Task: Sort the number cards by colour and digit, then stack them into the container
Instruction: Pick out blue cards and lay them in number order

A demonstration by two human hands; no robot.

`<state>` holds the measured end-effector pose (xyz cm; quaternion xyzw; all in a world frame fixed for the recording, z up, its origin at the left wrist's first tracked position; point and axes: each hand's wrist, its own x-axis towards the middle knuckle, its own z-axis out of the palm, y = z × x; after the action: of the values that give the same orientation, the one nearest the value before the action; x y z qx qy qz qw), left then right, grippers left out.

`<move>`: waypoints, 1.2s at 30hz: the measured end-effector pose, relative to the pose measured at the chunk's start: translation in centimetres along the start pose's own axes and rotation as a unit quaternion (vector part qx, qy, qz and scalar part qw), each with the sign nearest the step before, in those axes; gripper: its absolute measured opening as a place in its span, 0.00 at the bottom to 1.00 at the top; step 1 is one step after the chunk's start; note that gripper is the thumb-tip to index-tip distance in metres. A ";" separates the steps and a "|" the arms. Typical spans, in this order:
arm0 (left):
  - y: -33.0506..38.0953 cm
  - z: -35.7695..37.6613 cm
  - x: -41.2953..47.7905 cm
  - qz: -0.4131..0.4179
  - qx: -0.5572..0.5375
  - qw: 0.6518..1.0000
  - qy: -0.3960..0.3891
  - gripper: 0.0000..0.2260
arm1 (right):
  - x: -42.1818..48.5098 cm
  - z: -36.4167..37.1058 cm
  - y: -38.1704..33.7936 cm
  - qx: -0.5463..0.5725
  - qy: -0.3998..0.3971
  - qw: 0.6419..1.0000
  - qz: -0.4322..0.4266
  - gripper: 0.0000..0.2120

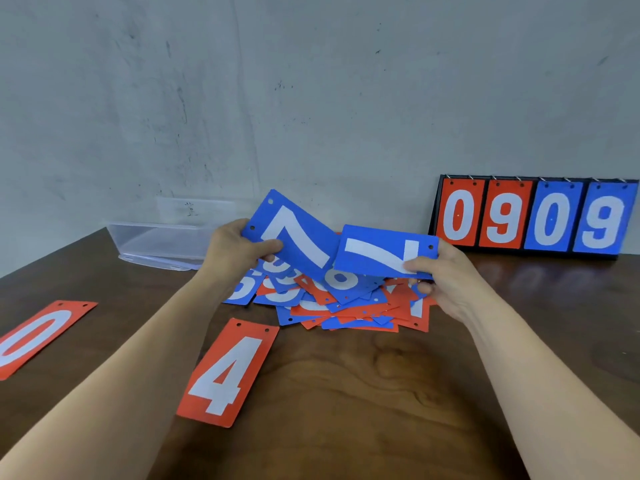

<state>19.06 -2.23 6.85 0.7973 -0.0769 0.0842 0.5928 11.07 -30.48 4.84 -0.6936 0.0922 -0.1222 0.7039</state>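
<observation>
A dark brown wooden table (363,393) fills the lower part of the view, and a grey wall stands behind it. At the far right, against the wall, stands a black scoreboard (535,216) which shows 0 and 9 on red, then 0 and 9 on blue. At the far left lies a clear plastic container (156,240), near the wall. In the middle of the table is a loose pile of cards (346,306), red and blue mixed, one over another. Nearer to the person lie two single cards, well apart from each other: a red 4 card (228,372) just in front of the pile, and a red 0 card (38,337) at the left edge. Above the pile two blue cards are held in the air, nearly touching. The left hand (235,251) pinches the first blue 7 card (294,237) – thumb on its face, fingers behind. The right hand (446,282) pinches the second blue 7 card (384,251) at its end in the same way.
</observation>
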 end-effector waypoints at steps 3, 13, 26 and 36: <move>0.0 0.2 0.3 -0.002 -0.026 0.999 0.023 0.13 | -0.3 -0.2 -0.3 -0.005 -0.003 1.000 -0.022 0.10; -0.1 1.9 0.5 -0.078 -0.136 0.978 -0.139 0.07 | 0.3 6.0 -0.9 0.017 -0.018 0.998 -0.052 0.02; -1.7 4.4 0.4 0.002 -0.149 0.977 -0.150 0.09 | 3.4 12.4 0.5 -0.049 0.077 0.987 -0.131 0.05; -4.0 -0.1 3.5 -0.064 -0.187 0.980 -0.026 0.09 | 6.0 3.9 2.1 -0.225 0.164 0.958 -0.074 0.13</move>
<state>23.38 -1.08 3.90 0.6776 -0.0556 0.0099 0.7333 18.00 -28.54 3.11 -0.8095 0.1795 -0.2623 0.4937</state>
